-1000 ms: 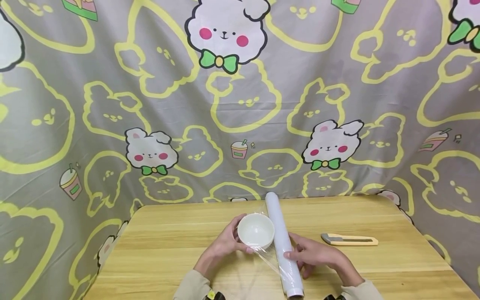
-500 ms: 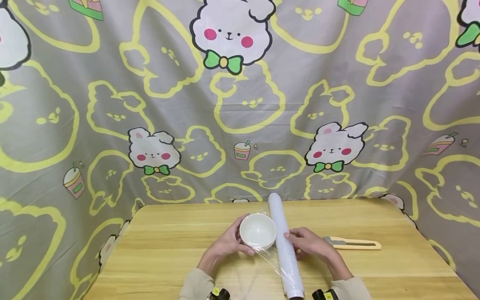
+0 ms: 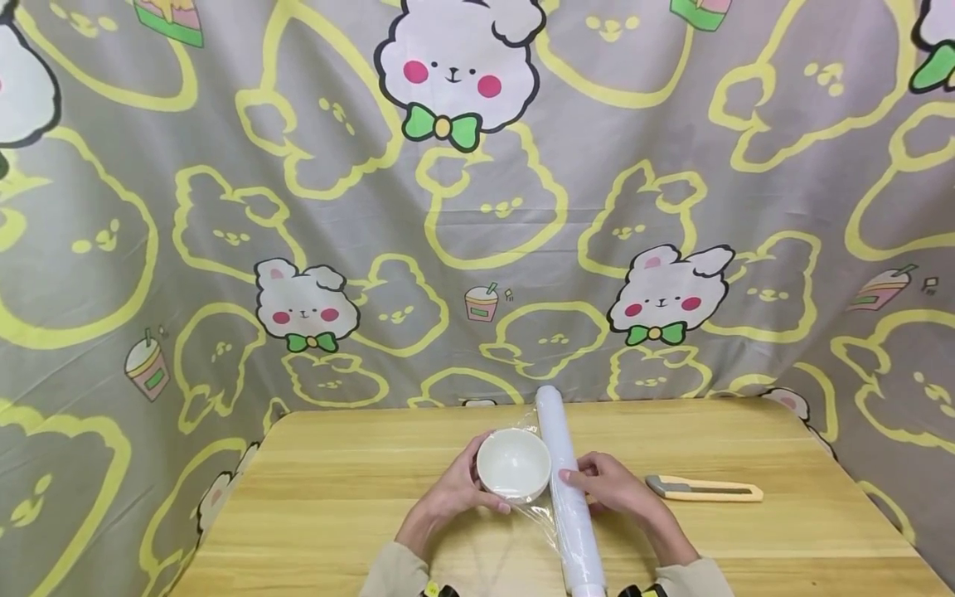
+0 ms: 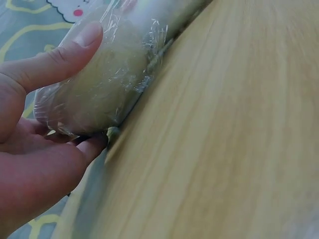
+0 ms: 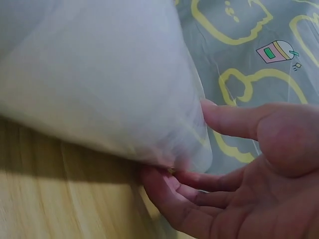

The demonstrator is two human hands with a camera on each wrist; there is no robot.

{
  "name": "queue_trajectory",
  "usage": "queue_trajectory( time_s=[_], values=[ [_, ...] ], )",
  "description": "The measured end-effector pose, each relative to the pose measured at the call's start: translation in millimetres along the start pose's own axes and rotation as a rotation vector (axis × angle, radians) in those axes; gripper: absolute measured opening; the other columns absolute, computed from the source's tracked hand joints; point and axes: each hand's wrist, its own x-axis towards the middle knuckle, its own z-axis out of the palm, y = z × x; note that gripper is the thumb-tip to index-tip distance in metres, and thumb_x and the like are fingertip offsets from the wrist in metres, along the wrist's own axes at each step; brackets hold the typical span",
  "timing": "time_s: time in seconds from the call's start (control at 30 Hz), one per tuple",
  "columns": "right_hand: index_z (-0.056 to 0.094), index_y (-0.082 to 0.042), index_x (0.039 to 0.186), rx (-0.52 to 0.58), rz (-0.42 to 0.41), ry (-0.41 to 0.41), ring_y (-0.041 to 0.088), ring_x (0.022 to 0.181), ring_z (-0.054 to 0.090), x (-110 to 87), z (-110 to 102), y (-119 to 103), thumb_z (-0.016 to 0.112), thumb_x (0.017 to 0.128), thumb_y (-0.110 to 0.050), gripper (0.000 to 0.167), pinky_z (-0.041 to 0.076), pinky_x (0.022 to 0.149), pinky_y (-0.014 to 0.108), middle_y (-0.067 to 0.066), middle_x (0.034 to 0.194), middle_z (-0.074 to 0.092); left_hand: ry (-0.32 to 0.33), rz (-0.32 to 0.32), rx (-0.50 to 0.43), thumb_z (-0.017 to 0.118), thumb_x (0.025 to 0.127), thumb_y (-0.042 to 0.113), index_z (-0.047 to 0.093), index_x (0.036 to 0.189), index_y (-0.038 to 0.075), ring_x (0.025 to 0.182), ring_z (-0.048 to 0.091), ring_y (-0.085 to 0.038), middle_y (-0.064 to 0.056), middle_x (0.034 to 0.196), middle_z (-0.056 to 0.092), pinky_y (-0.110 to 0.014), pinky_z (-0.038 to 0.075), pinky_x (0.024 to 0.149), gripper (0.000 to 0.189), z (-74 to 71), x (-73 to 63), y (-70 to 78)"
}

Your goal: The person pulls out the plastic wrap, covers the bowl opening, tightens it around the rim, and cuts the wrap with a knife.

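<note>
A white bowl [image 3: 515, 464] with clear plastic wrap over it sits mid-table in the head view. My left hand [image 3: 451, 489] grips its left side, thumb at the near rim and fingers around and under the far side. In the left wrist view the wrinkled wrap clings to the bowl [image 4: 99, 84]. Right beside the bowl lies a long roll of cling film [image 3: 563, 481], and a sheet of film runs from it to the bowl. My right hand [image 3: 615, 485] holds the roll from the right, thumb on top. The right wrist view shows its fingers curled beneath the roll [image 5: 109, 74].
A yellow and grey box cutter [image 3: 705, 489] lies on the wooden table [image 3: 336, 497], right of my right hand. Behind and on both sides of the table hangs a patterned grey curtain [image 3: 395, 315].
My right hand has shifted a little up along the roll, its thumb now higher on it. The film between bowl and roll has slackened slightly. My left hand keeps its grip on the bowl.
</note>
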Motion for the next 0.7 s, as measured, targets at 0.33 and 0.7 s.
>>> queue_trajectory(
  time_s=[0.33,0.7],
  values=[
    [0.031,0.020,0.140,0.076,0.011,-0.019,0.025,0.084,0.066,0.9,-2.2,0.5,0.070,0.098,-0.024,0.072,0.062,0.068,0.042,0.021,0.104,0.060,0.004,-0.017,-0.017,0.083,0.059,-0.024,0.027,0.158,0.001,0.137,0.044,-0.037,-0.023,0.153,0.039,-0.033,0.044,0.112,0.117,-2.0,0.9,-4.0],
    [0.026,0.013,0.143,0.197,0.014,-0.059,0.029,0.094,0.067,2.4,-7.1,0.2,0.067,0.099,-0.019,0.069,0.060,0.080,0.047,0.026,0.113,0.061,-0.012,-0.019,-0.006,0.084,0.058,-0.024,0.029,0.158,0.002,0.139,0.043,-0.038,-0.022,0.153,0.039,-0.035,0.045,0.112,0.117,-3.8,0.8,0.2]
  ],
)
